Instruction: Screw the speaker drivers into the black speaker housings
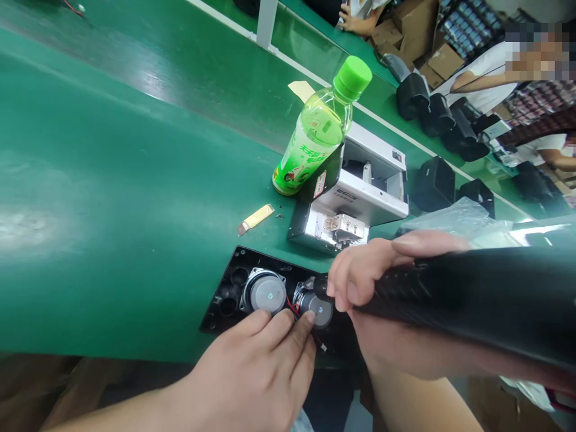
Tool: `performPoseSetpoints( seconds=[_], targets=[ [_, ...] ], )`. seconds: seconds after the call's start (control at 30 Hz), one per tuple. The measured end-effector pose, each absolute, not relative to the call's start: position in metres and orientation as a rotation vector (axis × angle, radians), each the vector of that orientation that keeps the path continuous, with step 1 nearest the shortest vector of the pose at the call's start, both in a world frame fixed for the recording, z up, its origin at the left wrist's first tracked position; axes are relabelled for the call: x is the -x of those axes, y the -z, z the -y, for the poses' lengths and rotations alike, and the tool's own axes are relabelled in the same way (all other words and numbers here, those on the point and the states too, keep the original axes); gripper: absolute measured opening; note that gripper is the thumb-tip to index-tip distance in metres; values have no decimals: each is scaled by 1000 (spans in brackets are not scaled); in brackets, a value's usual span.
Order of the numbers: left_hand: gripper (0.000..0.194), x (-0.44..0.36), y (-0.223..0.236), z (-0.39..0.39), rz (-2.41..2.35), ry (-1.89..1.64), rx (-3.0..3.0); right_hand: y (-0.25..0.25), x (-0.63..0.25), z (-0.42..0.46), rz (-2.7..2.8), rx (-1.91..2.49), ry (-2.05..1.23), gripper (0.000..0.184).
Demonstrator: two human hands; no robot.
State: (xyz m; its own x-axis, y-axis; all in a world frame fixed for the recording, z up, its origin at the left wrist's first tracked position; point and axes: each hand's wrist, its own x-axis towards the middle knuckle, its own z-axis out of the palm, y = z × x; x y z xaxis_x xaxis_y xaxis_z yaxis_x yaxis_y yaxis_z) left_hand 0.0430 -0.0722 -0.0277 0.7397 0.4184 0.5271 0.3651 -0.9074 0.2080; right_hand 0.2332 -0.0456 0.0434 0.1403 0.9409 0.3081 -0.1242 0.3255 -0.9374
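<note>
A black speaker panel (227,288) lies at the near edge of the green bench, back side up, with a large round driver (265,292) and a smaller driver (317,309) joined by red and black wires. My left hand (256,372) rests on the panel's near edge, fingers stretched out, fingertips touching the drivers. My right hand (382,300) is wrapped round a black electric screwdriver (472,303) held almost level, its tip at the smaller driver.
A green-capped bottle (319,129) stands behind the panel beside a silver screw feeder machine (360,198). A brass strip (255,219) lies on the green belt (112,180). Black speaker boxes (434,180) and other people's arms sit far right.
</note>
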Motion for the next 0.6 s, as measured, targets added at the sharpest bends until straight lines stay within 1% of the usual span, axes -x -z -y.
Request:
performPoseSetpoints(
  seconds=[0.1,0.13,0.23,0.43,0.6],
  targets=[
    [34,-43,28,72,-649,-882,-2842,-38,-230,39,1132,845,-916,59],
    [34,-43,28,73,-645,-885,-2843,-36,-230,37,1126,834,-927,59],
    [35,-41,30,74,-622,-888,-2850,-34,-230,34,1097,824,-931,50],
    [32,-41,32,73,-612,-918,-2837,-26,-223,34,1096,839,-846,48],
    [30,-41,33,73,-590,-925,-2846,-29,-218,37,1075,857,-843,60]
  ],
)
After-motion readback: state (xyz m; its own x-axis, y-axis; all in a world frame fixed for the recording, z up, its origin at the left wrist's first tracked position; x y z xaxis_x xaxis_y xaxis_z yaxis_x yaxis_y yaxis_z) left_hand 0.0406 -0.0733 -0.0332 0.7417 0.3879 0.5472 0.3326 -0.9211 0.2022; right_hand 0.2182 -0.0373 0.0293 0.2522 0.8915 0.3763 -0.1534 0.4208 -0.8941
